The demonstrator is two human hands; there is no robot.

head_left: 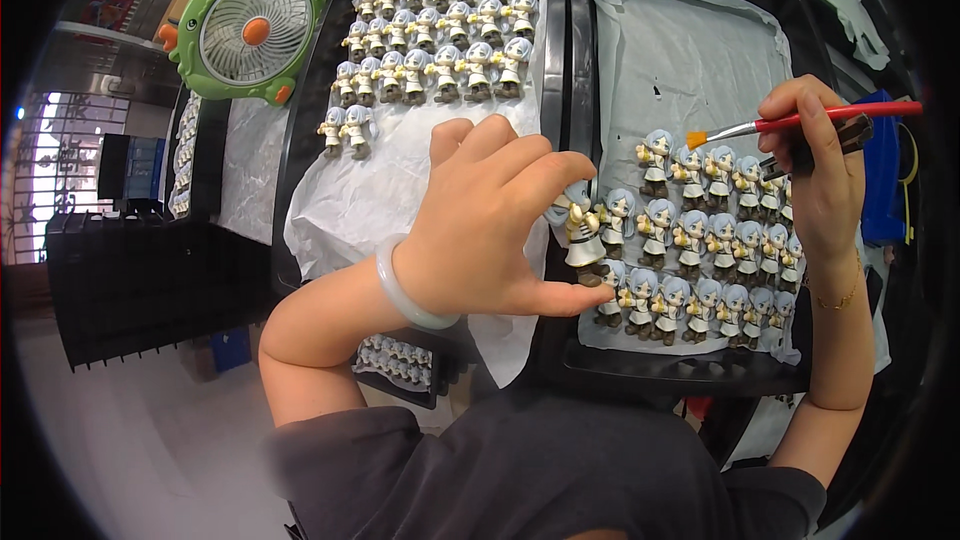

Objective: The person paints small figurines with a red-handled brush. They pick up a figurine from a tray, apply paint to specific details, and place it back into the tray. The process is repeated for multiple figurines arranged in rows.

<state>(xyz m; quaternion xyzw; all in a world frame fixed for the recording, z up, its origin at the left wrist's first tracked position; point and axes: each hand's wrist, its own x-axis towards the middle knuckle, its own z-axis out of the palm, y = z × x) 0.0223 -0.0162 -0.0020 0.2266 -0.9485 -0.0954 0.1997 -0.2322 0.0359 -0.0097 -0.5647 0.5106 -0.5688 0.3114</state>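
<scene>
My left hand (478, 220) pinches a small figurine (583, 235) between thumb and forefinger, holding it by head and feet. The figurine has pale blue hair, a white and gold outfit and dark boots. It is tilted slightly, above the left edge of the right-hand tray. My right hand (818, 165) grips a flat paintbrush (780, 123) with a red handle and orange bristles, which point left. A second, dark-handled tool (856, 132) is in the same hand; its tip is hard to make out. Rows of like figurines (690, 230) stand below the brush.
The right black tray (690, 372) is lined with white paper. Left of it, another black tray (335, 0) holds more figurines (440, 30) in rows. A green animal-shaped fan (255, 30) stands at the far left. More figurines (395, 362) show below my left forearm.
</scene>
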